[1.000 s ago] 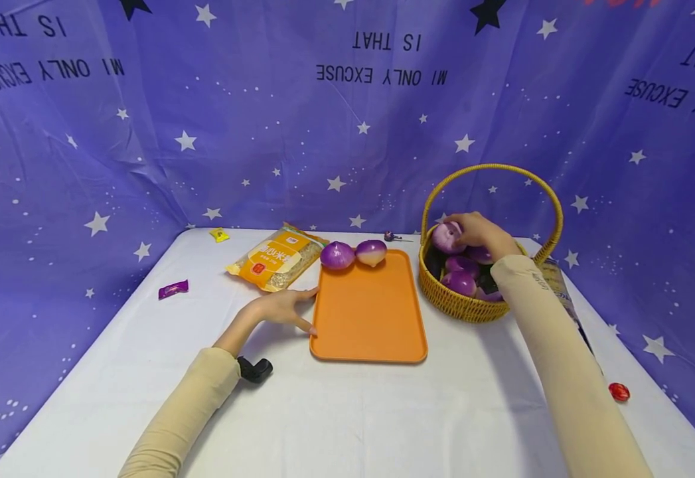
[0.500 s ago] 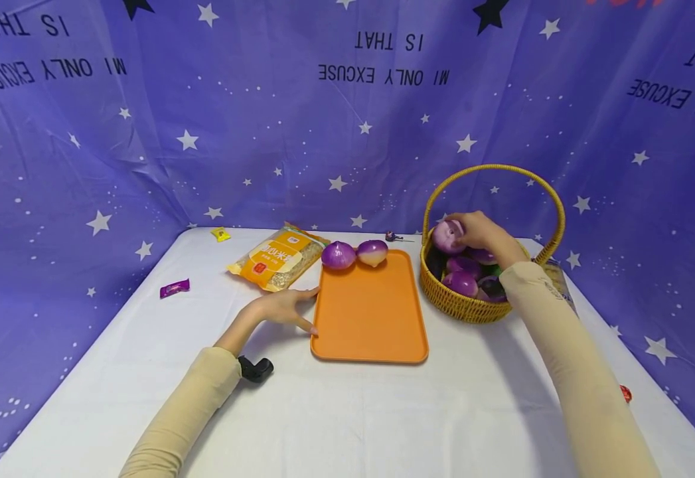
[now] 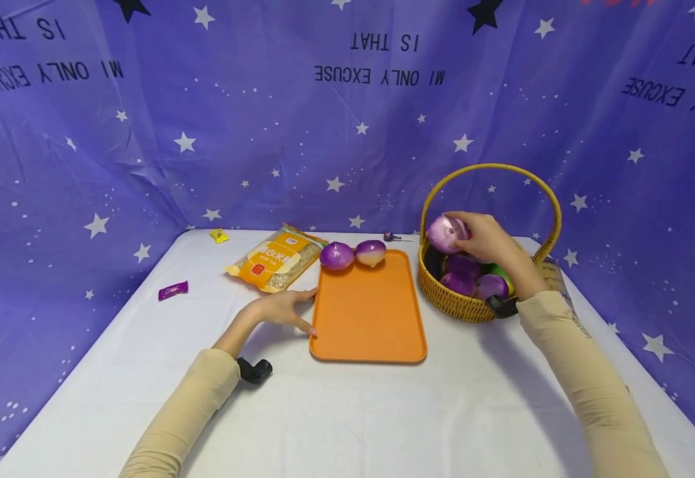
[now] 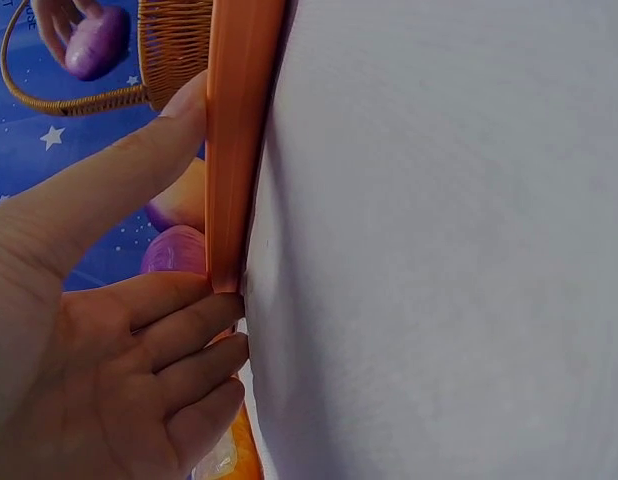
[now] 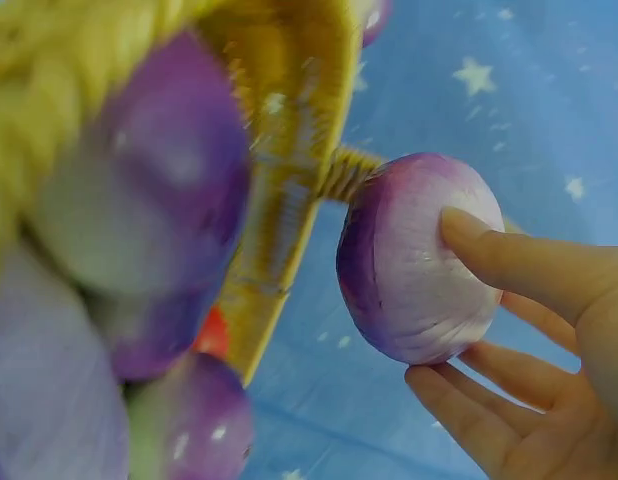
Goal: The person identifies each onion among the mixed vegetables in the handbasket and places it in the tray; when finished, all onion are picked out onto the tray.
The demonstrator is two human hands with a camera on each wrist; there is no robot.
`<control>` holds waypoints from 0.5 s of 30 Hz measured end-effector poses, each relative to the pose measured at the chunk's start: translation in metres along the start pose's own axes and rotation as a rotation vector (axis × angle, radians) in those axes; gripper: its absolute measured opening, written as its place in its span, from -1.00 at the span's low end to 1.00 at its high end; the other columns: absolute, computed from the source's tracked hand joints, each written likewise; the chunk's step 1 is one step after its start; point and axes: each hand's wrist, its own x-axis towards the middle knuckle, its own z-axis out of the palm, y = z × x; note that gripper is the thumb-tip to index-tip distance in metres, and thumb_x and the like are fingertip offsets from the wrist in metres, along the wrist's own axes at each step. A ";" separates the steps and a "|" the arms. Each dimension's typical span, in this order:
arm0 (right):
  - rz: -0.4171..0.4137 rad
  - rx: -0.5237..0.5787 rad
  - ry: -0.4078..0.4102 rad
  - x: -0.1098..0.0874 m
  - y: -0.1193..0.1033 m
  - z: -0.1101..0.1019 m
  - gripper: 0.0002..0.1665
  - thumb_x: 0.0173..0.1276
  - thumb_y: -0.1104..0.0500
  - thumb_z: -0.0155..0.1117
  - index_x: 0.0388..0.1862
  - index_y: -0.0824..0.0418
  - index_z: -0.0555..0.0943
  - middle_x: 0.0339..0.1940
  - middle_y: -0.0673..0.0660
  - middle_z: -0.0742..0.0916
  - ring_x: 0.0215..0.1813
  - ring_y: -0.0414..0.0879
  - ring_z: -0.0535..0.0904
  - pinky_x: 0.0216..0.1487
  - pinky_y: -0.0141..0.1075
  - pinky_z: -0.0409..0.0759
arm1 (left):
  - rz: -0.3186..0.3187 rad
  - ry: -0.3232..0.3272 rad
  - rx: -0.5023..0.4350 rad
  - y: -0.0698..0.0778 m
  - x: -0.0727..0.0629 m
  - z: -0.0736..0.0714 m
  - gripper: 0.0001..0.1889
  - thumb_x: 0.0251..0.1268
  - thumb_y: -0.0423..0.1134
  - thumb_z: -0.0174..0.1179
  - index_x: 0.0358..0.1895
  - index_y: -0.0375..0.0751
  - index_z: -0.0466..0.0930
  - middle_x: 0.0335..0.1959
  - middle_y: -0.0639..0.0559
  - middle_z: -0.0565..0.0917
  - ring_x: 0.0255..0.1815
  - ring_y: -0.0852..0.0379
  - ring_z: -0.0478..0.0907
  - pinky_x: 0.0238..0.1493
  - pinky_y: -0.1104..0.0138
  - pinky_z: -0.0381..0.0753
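Note:
In the head view my right hand (image 3: 487,237) holds a purple-and-white onion (image 3: 445,234) over the left part of a wicker basket (image 3: 457,307). The right wrist view shows the thumb on the side of this onion (image 5: 414,265) and fingertips beneath it. Several more purple onions (image 3: 459,283) lie in the basket, with something green beside them. My left hand (image 3: 284,309) touches the left edge of an orange tray (image 3: 371,318), thumb and fingers spread along it. Two onions, one purple (image 3: 337,256) and one purple-and-white (image 3: 370,253), sit at the tray's far end.
A yellow grain bag (image 3: 278,259) lies left of the tray. Small wrapped sweets, one purple (image 3: 173,291) and one yellow (image 3: 219,236), are farther left. A lollipop (image 3: 391,236) lies behind the tray. The basket's tall handle (image 3: 490,166) arches over the right hand.
My right hand has lifted the onion slightly within the basket's handle, and its wrist has turned, bringing the black wrist mount into sight. The left hand and the tray stay put.

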 end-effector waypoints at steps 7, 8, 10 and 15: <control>-0.065 0.061 0.037 -0.007 -0.027 0.009 -0.27 0.11 0.35 0.43 0.31 0.35 0.43 0.19 0.38 0.57 0.11 0.26 0.50 0.19 0.12 0.43 | -0.002 0.002 -0.009 -0.001 0.000 0.001 0.09 -0.04 0.15 0.45 0.51 -0.24 0.06 0.45 -0.22 0.22 0.46 -0.18 0.11 0.44 0.01 0.07; -0.071 0.070 0.033 -0.008 -0.032 0.010 -0.26 0.12 0.34 0.43 0.31 0.34 0.43 0.18 0.37 0.58 0.08 0.25 0.50 0.16 0.11 0.46 | -0.001 0.001 -0.009 -0.001 0.000 0.001 0.09 -0.04 0.15 0.45 0.51 -0.23 0.06 0.45 -0.22 0.23 0.46 -0.18 0.11 0.44 0.01 0.08; -0.090 0.084 0.027 -0.008 -0.040 0.015 -0.26 0.13 0.32 0.45 0.32 0.32 0.43 0.18 0.35 0.59 0.08 0.23 0.51 0.15 0.09 0.48 | 0.003 0.000 -0.011 -0.001 0.000 0.001 0.09 -0.04 0.15 0.45 0.51 -0.23 0.06 0.45 -0.21 0.23 0.45 -0.18 0.12 0.44 0.01 0.08; -0.139 0.129 0.024 -0.004 -0.060 0.031 -0.26 0.12 0.30 0.48 0.32 0.29 0.45 0.11 0.29 0.64 -0.02 0.15 0.56 0.04 0.01 0.57 | -0.003 0.005 -0.018 0.000 -0.001 0.001 0.08 -0.04 0.14 0.45 0.51 -0.22 0.07 0.45 -0.22 0.23 0.45 -0.20 0.11 0.44 0.00 0.08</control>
